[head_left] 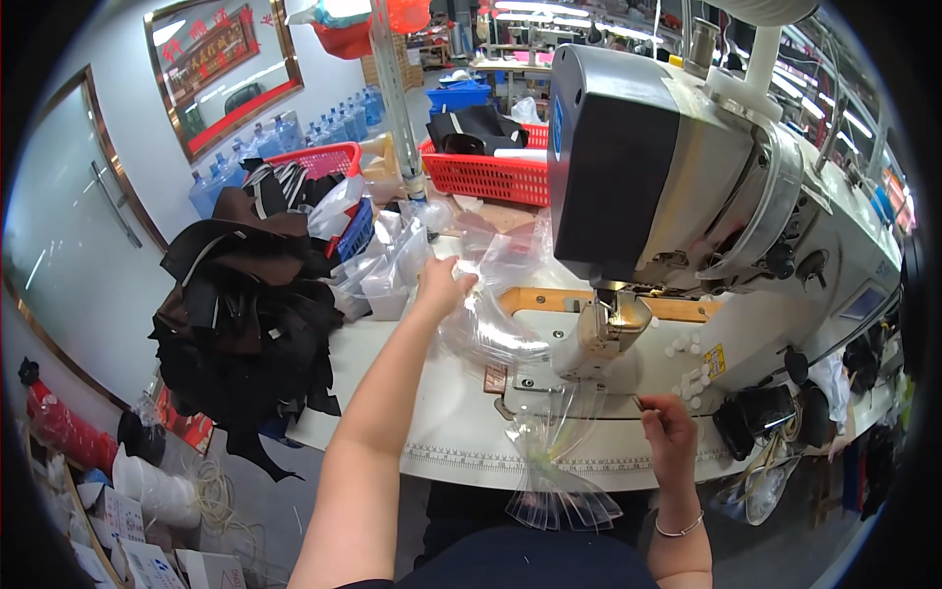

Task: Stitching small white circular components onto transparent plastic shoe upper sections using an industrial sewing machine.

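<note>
- Workshop all around us, strip lights up top, and on the left a pale wall with a framed mirror (pixel 224 74) and a glass door (pixel 88 211).
- White table (pixel 378 393) at centre, a ruler (pixel 461 459) running along its front edge.
- Big sewing machine (pixel 618 157) leaning in from the right — its post (pixel 601 339) stands on the table under the dark head.
- Clear sheet (pixel 496 334) lying just left of the post, bright with reflections, right beneath the left hand.
- And the left hand (pixel 446 287), arm stretched well out: fingers spread at the top of that sheet, but whether they grip it, I cannot tell.
- Over to the right hand (pixel 671 427), bracelet (pixel 679 527) at the wrist: fingers curled in, pinching a small dark thing (pixel 638 402) — too small to make out.
- Clear strips (pixel 562 501) between the forearms, fanned out and hanging over the front edge.
- White discs (pixel 695 383) scattered right of the post, a black box (pixel 756 420) near the table's right front.
- Huge black pile (pixel 250 324) at the left end, spilling over the edge.
- Behind it all, a red basket (pixel 488 179) with dark pieces inside, and blue bottles (pixel 343 123) by the wall.
</note>
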Motion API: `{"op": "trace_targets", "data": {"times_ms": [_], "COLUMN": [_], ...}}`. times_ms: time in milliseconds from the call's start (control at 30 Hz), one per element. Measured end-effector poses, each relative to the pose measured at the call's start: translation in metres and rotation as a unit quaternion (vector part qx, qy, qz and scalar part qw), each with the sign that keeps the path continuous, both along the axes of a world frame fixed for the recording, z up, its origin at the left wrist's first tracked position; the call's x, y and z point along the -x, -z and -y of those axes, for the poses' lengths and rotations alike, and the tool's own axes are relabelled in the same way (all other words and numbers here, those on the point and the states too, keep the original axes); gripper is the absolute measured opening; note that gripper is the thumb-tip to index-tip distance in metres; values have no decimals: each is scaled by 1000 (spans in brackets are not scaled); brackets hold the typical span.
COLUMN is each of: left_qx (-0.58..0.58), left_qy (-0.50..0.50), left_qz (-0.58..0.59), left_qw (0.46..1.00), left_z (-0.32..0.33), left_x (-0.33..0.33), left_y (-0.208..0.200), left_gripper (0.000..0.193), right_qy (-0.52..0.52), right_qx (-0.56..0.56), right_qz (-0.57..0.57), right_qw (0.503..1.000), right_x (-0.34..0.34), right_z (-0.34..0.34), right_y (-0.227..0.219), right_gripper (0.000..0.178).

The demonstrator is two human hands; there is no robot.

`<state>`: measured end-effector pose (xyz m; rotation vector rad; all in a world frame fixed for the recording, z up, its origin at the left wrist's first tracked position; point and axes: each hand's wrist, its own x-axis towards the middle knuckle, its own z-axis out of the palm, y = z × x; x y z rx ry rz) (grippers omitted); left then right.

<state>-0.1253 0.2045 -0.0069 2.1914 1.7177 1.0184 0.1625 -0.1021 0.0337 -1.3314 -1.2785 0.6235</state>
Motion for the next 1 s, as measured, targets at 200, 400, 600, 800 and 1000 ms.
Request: {"op": "trace_targets", "data": {"times_ms": [200,400,600,800,1000], "left_qx": [-50,223,139,-215,60], "left_qy": [92,142,61,18,97], "left_qz": [128,449,134,-165,-254], "left_qw": [986,853,979,962,961], "left_z": [-11,8,-14,30,27], "left_x": [-7,-22,-3,-54,-52], "left_y": [9,-40,-5,-31,-21], "left_gripper": [34,25,34,62,66], "right_qy": [53,72,91,197,286], "right_qx": [58,60,65,40,15], "right_qz": [-61,-81,-102,-30,71], "right_qw": [995,992,988,979,956], "right_x": [-35,-39,-39,-64,-111], "right_z": [12,10,15,18,-5], "right_y": [23,31,32,49,61], "right_gripper": [18,18,14,15,15]}}
